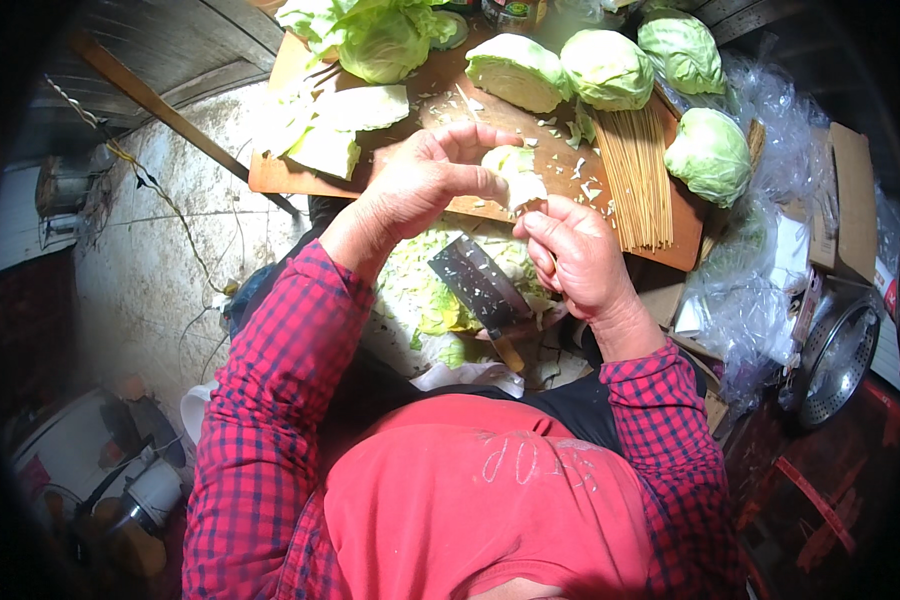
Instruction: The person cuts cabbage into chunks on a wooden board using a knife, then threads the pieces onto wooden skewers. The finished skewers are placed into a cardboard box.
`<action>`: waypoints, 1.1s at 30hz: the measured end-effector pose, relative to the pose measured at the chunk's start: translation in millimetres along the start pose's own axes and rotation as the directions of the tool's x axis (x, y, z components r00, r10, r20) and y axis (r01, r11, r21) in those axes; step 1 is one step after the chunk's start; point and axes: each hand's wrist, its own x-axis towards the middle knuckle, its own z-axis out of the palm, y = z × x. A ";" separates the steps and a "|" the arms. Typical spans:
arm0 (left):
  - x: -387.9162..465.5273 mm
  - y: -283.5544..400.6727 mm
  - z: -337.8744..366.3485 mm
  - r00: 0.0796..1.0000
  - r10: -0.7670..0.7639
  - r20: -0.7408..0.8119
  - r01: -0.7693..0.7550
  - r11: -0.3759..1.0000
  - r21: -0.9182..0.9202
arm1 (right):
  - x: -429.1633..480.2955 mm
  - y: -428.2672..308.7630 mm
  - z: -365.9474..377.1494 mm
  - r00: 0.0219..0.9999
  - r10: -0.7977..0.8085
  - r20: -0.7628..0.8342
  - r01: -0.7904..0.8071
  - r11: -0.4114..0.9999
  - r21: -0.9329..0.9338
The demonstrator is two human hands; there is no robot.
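My left hand [435,176] pinches a folded piece of cabbage leaf [521,176] between thumb and fingers, over the near edge of the wooden board [450,206]. Just right of it, my right hand [574,251] grips a thin skewer, mostly hidden by the fingers, with its upper end at the leaf's lower edge. A bundle of wooden skewers [634,180] lies on the board to the right. Cut cabbage pieces [360,109] lie at the board's left. Below my hands, a cleaver [480,281] rests on a heap of cabbage leaves [412,289], its wooden handle towards me.
A halved cabbage [519,71] and a whole cabbage [607,69] stand along the board's far side, with more cabbages [709,156] at the right. Clear plastic bags [750,300], a cardboard box [851,202] and a metal colander [840,364] lie at the right. A twisted cable [165,202] hangs at the left.
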 end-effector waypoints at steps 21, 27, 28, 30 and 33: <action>-2.3 -15.6 6.9 0.987 -0.111 -0.118 0.107 0.994 -0.038 | 9.9 5.4 0.1 0.995 -0.030 -0.097 0.019 0.993 -0.117; 0.0 -3.5 1.2 0.961 -0.066 -0.270 0.151 0.940 0.306 | 14.2 7.1 -4.3 0.995 0.001 -0.099 -0.028 0.961 -0.276; -0.2 1.9 0.1 0.955 -0.048 -0.293 0.166 0.904 0.394 | 15.4 8.8 -7.2 0.995 -0.001 -0.102 -0.027 0.961 -0.276; 9.5 4.7 -24.5 0.929 -0.009 -0.369 0.174 0.893 0.414 | 17.6 12.0 -14.0 0.994 -0.006 -0.111 -0.025 0.961 -0.277; 15.2 8.0 -85.1 0.753 0.155 -0.640 0.218 0.859 0.464 | 26.0 18.3 -22.2 0.993 -0.047 -0.106 0.010 0.944 -0.330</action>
